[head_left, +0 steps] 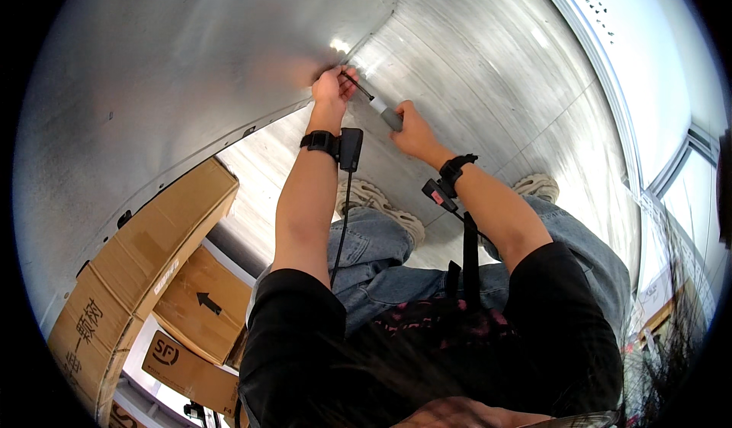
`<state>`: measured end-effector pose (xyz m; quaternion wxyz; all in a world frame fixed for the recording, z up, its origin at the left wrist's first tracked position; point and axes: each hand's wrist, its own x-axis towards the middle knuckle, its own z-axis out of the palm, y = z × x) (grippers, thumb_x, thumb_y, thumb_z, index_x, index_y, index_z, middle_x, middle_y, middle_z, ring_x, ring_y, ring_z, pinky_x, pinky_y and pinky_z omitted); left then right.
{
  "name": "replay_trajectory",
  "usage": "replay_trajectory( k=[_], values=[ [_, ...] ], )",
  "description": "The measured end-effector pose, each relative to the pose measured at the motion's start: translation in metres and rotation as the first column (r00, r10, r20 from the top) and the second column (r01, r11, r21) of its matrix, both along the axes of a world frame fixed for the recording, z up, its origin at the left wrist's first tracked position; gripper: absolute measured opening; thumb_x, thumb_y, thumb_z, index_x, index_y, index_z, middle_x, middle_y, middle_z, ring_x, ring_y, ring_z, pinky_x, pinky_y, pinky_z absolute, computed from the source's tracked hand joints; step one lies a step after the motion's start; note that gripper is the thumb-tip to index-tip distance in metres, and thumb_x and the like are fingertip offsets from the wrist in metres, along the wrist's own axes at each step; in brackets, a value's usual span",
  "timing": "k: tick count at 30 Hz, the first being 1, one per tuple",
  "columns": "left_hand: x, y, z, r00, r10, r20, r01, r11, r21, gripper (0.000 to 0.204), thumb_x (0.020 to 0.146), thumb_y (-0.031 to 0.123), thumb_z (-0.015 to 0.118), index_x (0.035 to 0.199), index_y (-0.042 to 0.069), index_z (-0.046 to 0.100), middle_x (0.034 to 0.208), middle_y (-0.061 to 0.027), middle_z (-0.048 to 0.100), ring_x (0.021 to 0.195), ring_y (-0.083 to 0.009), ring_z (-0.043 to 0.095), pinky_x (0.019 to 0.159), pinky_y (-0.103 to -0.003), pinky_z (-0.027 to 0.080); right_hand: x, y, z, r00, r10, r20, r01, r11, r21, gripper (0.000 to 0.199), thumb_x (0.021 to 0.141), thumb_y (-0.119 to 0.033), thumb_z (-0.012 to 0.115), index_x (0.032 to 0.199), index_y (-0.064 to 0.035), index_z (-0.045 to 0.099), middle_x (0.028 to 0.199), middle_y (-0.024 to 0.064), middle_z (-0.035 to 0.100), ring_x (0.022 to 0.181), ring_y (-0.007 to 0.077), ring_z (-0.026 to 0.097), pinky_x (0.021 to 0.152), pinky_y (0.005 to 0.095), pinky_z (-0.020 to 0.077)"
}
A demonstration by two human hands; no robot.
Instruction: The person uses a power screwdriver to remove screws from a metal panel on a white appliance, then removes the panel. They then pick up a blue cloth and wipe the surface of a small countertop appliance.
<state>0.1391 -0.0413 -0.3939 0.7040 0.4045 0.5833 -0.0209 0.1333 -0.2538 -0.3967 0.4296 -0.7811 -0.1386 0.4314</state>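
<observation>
A cordless screwdriver (386, 113) with a grey and white grip and a long dark shaft (359, 86) sits in my right hand (415, 130), the fingers wrapped round its grip. The shaft slants up and left to my left hand (334, 86), whose curled fingers meet its tip. Whatever those fingers pinch is hidden. My left hand is against the lower edge of a large grey metal panel (206, 54), which stands over the floor. Both wrists wear black straps with small black boxes, and a cable runs down from the left box (350, 149).
Cardboard boxes (202, 298) are stacked at the lower left, close along the panel edge. Pale wood-look floor (473, 69) lies ahead and to the right, bounded by a white wall with a metal track (602, 69). My shoes (381, 210) are below my hands.
</observation>
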Motion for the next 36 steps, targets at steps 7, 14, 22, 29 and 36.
replay_trajectory(
  k=[7, 14, 22, 29, 36],
  values=[
    [0.044, -0.021, 0.039, 0.985, -0.133, 0.109, 0.126, 0.990, 0.069, 0.018, 0.091, 0.019, 0.053, 0.102, 0.005, 0.059, 0.093, -0.0068, 0.067, 0.083, -0.0178, 0.064, 0.073, -0.030, 0.047, 0.008, -0.006, -0.007, 0.980, -0.183, 0.082, 0.177, 0.981, 0.080, 0.045, 0.072, -0.007, 0.064, 0.109, -0.0047, 0.039, 0.099, 0.0231, 0.056, 0.089, 0.0403, 0.058, 0.077, 0.0444, 0.0452],
    [0.080, -0.038, 0.075, 0.939, -0.237, 0.249, 0.217, 0.971, 0.103, 0.019, 0.091, 0.017, 0.053, 0.104, 0.004, 0.058, 0.096, -0.0080, 0.066, 0.082, -0.0163, 0.064, 0.072, -0.028, 0.049, 0.032, -0.010, 0.001, 0.933, -0.316, 0.171, 0.290, 0.943, 0.161, 0.043, 0.072, -0.008, 0.062, 0.110, -0.0041, 0.043, 0.094, 0.0208, 0.058, 0.088, 0.0377, 0.059, 0.076, 0.0416, 0.0456],
    [0.112, -0.055, 0.106, 0.881, -0.342, 0.326, 0.275, 0.932, 0.235, 0.011, 0.089, 0.016, 0.059, 0.090, 0.005, 0.059, 0.088, -0.0085, 0.067, 0.071, -0.0117, 0.060, 0.066, -0.024, 0.048, 0.071, -0.022, 0.040, 0.936, -0.348, 0.045, 0.335, 0.924, 0.187, 0.037, 0.077, -0.025, 0.067, 0.102, -0.0013, 0.053, 0.077, 0.0156, 0.058, 0.071, 0.0280, 0.058, 0.064, 0.0368, 0.0444],
    [0.111, -0.048, 0.095, 0.835, -0.439, 0.333, 0.284, 0.861, 0.423, 0.011, 0.088, 0.013, 0.061, 0.083, 0.003, 0.063, 0.081, -0.0066, 0.067, 0.066, -0.0090, 0.057, 0.062, -0.023, 0.046, 0.089, -0.029, 0.063, 0.916, -0.338, 0.216, 0.329, 0.941, 0.077, 0.038, 0.079, -0.031, 0.066, 0.100, -0.0008, 0.058, 0.083, 0.0173, 0.062, 0.074, 0.0325, 0.059, 0.067, 0.0382, 0.0453],
    [0.108, -0.052, 0.087, 0.829, -0.429, 0.359, 0.243, 0.855, 0.459, 0.010, 0.088, 0.010, 0.060, 0.084, 0.002, 0.064, 0.079, -0.0067, 0.067, 0.065, -0.0103, 0.058, 0.062, -0.024, 0.046, 0.102, -0.033, 0.043, 0.785, -0.312, 0.536, 0.303, 0.947, 0.108, 0.029, 0.072, -0.019, 0.063, 0.096, -0.0029, 0.059, 0.079, 0.0173, 0.060, 0.076, 0.0344, 0.059, 0.068, 0.0403, 0.0456]
  ],
)
